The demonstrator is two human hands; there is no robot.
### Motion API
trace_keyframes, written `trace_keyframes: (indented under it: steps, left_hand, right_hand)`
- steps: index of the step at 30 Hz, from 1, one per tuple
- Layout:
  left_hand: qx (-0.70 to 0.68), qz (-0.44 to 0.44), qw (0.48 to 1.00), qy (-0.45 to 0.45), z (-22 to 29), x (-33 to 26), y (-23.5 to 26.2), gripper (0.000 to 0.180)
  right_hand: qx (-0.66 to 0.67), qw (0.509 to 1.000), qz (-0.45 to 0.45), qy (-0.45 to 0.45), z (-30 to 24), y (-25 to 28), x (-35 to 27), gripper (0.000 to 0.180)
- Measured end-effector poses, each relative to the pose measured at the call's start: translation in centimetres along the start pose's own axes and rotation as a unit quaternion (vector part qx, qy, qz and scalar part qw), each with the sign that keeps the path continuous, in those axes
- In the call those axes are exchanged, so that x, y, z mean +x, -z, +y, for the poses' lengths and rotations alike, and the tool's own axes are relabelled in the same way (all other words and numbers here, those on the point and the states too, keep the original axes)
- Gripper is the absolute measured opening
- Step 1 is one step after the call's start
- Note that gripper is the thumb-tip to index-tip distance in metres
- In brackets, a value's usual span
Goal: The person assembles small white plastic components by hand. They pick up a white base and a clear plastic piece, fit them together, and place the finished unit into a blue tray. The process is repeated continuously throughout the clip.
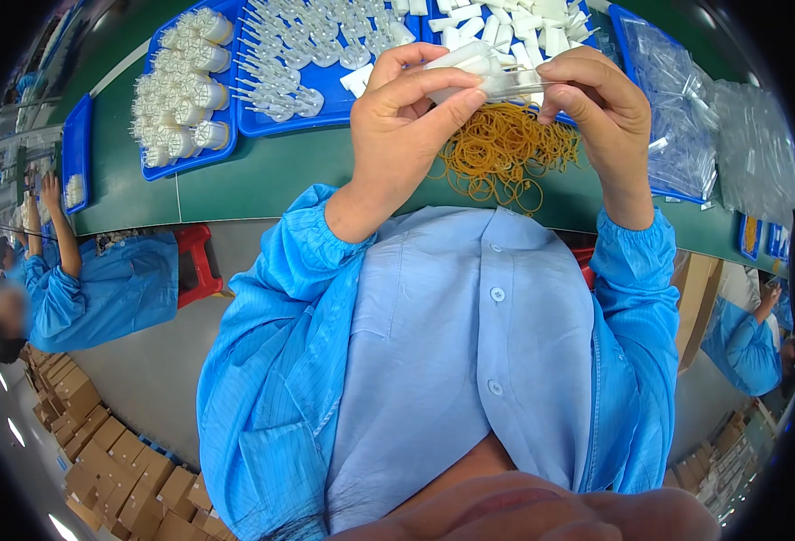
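My left hand (393,135) is closed around a white plastic piece (465,59), thumb and fingers pinching its near side. A clear plastic piece (513,86) stretches from it toward my right hand (600,104). The fingers of my right hand pinch the far end of that clear piece. Both hands are raised over the front of the table, close together. Just below them lies a loose heap of yellow-brown rubber bands (501,153). How the white and clear pieces fit together is partly hidden by my fingers.
Blue trays on the green table (325,176) hold white bristly cylinders (181,90), translucent parts with thin stems (298,54) and white plastic pieces (551,18). Clear plastic pieces (672,108) fill a right-hand tray. Co-workers in blue (114,288) sit left and right. Cardboard boxes (114,460) stand behind.
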State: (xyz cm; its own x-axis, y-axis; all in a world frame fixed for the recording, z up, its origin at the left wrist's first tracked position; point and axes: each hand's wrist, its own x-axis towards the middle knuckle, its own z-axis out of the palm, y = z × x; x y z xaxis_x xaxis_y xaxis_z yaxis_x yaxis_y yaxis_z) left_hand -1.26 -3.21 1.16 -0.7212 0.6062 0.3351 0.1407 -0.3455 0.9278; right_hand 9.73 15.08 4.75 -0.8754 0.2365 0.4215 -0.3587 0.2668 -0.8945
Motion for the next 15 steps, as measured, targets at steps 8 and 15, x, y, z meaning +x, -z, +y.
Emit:
trace_keyframes:
  steps: [8, 15]
  left_hand:
    - [0.063, 0.006, 0.998, -0.024, 0.13, -0.01, -0.25, 0.015]
    - [-0.021, 0.025, 0.999, -0.012, -0.18, 0.0, -0.69, 0.015]
  right_hand:
    - [-0.047, 0.999, 0.009, -0.015, -0.5, -0.24, 0.1, 0.016]
    - [-0.072, 0.997, -0.024, -0.013, -0.19, 0.46, 0.85, 0.019]
